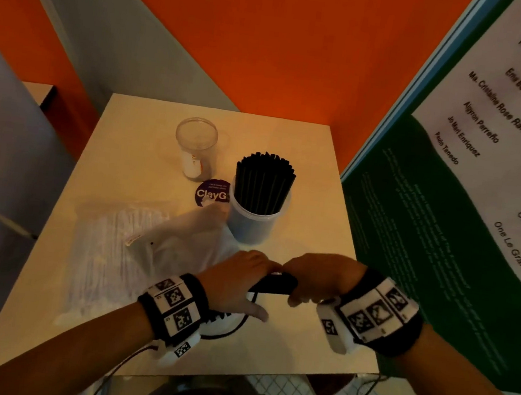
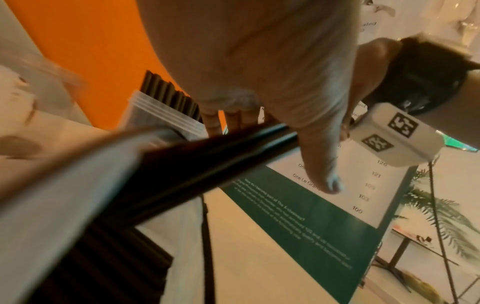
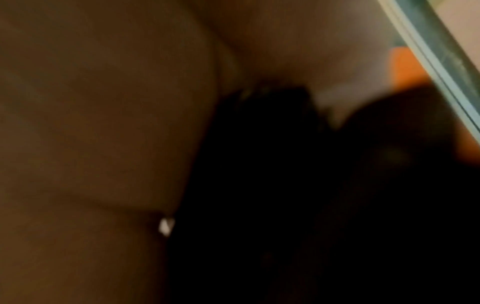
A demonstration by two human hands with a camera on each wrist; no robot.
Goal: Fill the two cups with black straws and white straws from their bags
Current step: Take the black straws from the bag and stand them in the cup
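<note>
You're gripping a bundle of black straws (image 1: 273, 285) lying sideways between both hands, left hand (image 1: 237, 279) and right hand (image 1: 321, 279) curled round it; the black-straw cup (image 1: 258, 220) is sitting just ahead.

Both hands (image 1: 275, 283) on, seemingly, black straws (image 1: 273, 286)
</note>
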